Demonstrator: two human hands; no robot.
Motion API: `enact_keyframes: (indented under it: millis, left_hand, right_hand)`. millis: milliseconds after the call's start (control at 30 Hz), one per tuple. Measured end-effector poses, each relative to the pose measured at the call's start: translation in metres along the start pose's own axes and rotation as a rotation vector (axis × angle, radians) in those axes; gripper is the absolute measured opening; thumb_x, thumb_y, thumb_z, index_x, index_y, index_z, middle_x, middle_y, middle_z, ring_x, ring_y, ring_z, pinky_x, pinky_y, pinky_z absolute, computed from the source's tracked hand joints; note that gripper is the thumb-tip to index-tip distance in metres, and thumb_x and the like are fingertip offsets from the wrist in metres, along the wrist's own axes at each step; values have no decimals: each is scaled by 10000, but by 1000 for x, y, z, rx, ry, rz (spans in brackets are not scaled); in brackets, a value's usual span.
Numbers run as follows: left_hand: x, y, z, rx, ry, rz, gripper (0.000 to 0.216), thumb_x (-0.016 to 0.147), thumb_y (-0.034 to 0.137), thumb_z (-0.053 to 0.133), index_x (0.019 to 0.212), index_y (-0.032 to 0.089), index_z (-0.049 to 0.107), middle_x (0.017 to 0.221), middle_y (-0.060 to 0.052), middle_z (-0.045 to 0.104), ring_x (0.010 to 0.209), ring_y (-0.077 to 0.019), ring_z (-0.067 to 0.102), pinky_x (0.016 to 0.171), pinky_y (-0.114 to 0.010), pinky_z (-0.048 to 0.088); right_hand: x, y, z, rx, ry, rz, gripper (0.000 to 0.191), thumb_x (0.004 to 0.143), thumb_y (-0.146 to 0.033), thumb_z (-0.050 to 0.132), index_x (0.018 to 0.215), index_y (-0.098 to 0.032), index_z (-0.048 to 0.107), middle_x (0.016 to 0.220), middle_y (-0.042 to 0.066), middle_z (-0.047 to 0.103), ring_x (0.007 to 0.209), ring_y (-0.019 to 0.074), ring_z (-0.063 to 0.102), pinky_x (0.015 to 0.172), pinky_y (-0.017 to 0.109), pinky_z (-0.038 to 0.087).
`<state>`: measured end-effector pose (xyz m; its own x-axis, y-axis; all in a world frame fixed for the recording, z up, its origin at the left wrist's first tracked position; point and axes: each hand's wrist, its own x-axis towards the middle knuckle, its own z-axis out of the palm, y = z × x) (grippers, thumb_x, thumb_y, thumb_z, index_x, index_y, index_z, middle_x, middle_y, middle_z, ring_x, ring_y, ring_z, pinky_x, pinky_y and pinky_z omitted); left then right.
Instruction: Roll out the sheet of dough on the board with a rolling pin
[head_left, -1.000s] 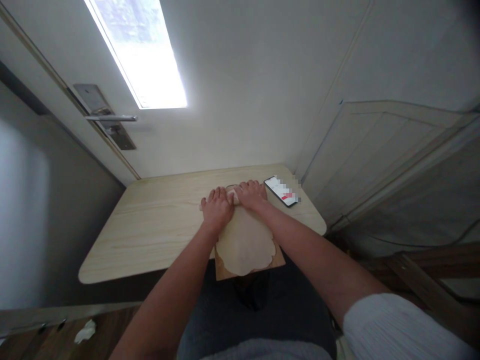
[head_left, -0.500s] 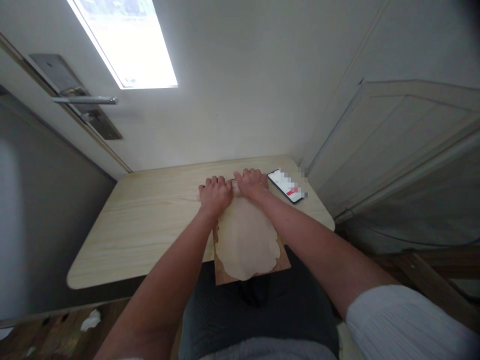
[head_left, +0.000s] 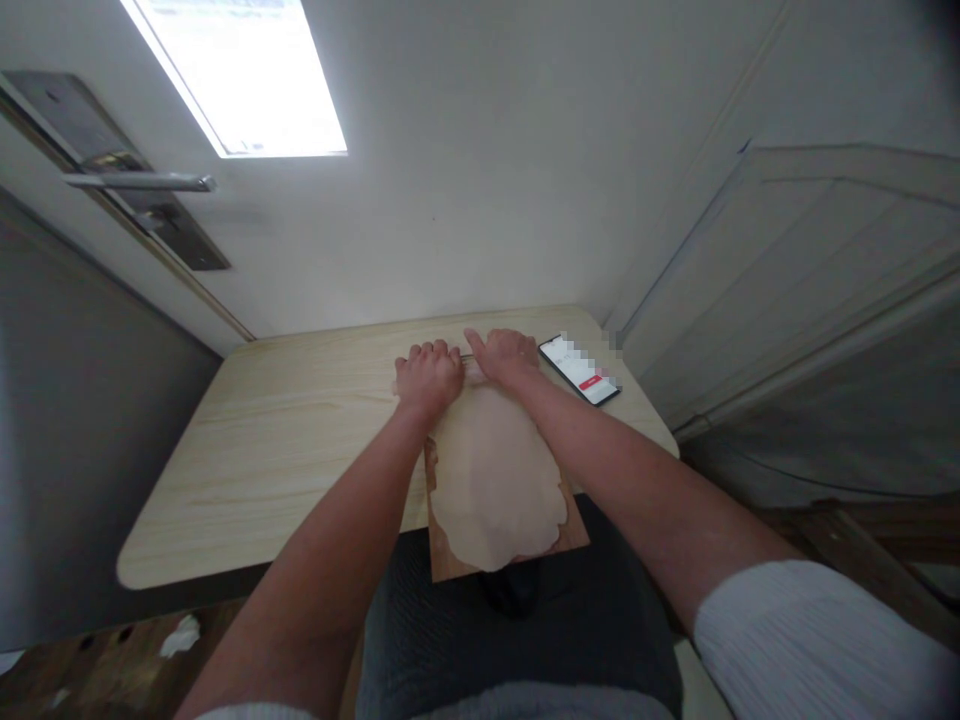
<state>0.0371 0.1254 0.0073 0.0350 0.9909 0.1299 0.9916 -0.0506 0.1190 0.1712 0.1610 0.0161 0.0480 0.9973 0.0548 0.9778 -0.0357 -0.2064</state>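
A wide, thin sheet of pale dough (head_left: 495, 480) with a ragged edge covers most of a brown wooden board (head_left: 442, 560). Across the dough's far end lies a rolling pin (head_left: 474, 372), mostly hidden under my hands. My left hand (head_left: 430, 372) is closed over its left part, knuckles up, and a light tip shows past the fingers. On its right part rests my right hand (head_left: 508, 355), its fingers curled over and its thumb raised toward the other hand. Only a short piece of the pin shows between them.
The board sits on a pale wood-grain table (head_left: 285, 450) and juts past its near edge over my lap. A phone (head_left: 581, 370) with a lit screen lies right of my right hand. Behind the table stands a white door with a metal handle (head_left: 142, 182).
Both hands stay on the rolling pin at the dough's far end; the right thumb has lifted. The whole view has shifted slightly.
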Motion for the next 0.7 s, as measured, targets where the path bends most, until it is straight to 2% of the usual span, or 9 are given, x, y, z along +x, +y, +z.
enact_keyframes:
  millis: [333, 700]
  left_hand:
    - [22, -5, 1, -16, -76, 17, 569, 996, 428, 179, 1112, 187, 681, 1129, -173, 709, 1077, -323, 632, 932, -527, 444]
    - [50, -8, 5, -44, -153, -84, 641, 972, 521, 203, 1130, 145, 697, 1112, -200, 726, 1038, -335, 685, 854, -445, 525]
  right_hand:
    - [20, 0, 6, 23, 22, 21, 828, 976, -699, 185, 1023, -105, 761, 1028, 226, 732, 1009, 320, 685, 891, 413, 477]
    - [43, -2, 10, 17, -28, 10, 830, 992, -677, 150, 1067, -118, 759, 1074, 212, 727, 1063, 317, 665, 917, 410, 469]
